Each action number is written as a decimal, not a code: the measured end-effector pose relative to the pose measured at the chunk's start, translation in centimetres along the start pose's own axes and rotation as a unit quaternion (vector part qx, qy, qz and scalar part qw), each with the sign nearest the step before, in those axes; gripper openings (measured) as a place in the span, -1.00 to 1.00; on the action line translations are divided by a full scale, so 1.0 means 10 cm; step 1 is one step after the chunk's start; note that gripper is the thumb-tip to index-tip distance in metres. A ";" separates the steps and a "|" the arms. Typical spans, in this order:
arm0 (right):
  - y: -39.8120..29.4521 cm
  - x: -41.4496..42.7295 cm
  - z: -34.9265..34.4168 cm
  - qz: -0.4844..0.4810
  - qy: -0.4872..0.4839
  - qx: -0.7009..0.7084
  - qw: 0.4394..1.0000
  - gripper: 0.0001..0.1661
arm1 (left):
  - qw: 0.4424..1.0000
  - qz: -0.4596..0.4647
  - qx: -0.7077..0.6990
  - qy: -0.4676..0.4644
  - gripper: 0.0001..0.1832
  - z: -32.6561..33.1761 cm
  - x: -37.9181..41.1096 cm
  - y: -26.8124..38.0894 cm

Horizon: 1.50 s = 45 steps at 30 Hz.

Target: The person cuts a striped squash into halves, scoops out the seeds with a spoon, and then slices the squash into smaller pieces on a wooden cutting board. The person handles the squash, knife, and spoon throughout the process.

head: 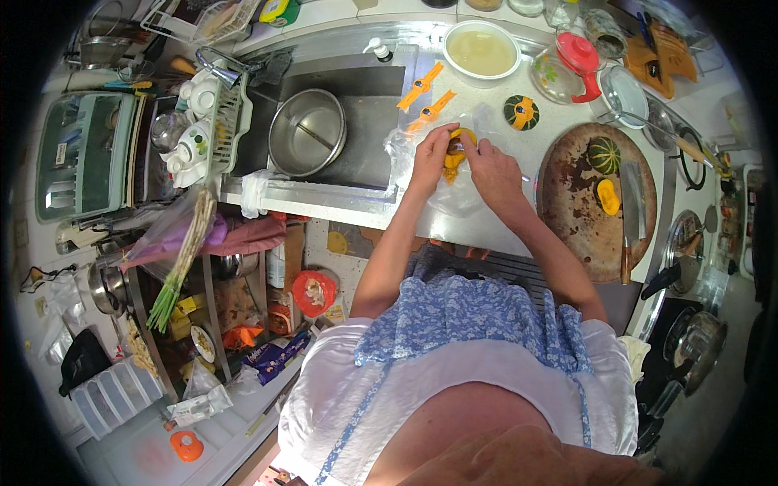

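My left hand (433, 158) grips a hollowed yellow piece of small squash (465, 135) from the left. My right hand (493, 173) is at its right side, holding a metal utensil whose tip (526, 178) shows past the palm. Scooped yellow pulp (451, 169) lies below on a clear plastic bag (457, 197). A striped green squash with an orange label (521, 113) sits to the right. On the round wooden board (565, 225) are another striped squash (603, 155), a cut yellow half (608, 197) and a cleaver (633, 200).
Left of my hands, the steel sink (364, 146) holds a metal pot (292, 143). Two orange paper bands (420, 86) lie near a white bowl of cloudy liquid (482, 53). A glass jug with a red lid (556, 73) stands farther right. A dish rack (230, 127) stands beyond the sink.
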State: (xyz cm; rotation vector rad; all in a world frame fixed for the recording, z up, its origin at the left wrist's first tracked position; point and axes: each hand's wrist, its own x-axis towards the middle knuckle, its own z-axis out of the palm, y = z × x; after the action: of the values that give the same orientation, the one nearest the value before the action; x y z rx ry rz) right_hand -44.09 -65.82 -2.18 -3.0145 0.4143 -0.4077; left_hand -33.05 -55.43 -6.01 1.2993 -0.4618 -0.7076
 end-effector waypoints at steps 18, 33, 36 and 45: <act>0.12 0.03 0.11 -0.015 -0.052 -0.002 0.999 -0.88 | 0.999 -0.020 0.032 -0.020 -0.53 -0.05 0.06 -0.08; 0.61 0.09 -0.24 -0.062 -0.005 0.123 0.990 -0.67 | 0.962 -0.252 -0.108 0.001 -0.50 -0.26 0.14 -0.07; 0.65 0.13 -0.19 -0.092 -0.014 0.189 0.977 -0.66 | 0.966 -0.246 -0.079 -0.017 -0.50 -0.19 0.15 0.03; 0.56 0.33 0.08 -0.317 0.032 0.100 0.943 -0.68 | 0.956 -0.277 0.082 -0.054 -0.63 -0.16 0.23 0.14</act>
State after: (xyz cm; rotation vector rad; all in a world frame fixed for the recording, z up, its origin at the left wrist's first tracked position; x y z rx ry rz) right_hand -42.28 -72.05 -2.72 -2.8624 -0.5848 -0.5396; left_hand -30.10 -55.77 -5.17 1.5716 -0.2428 -1.2342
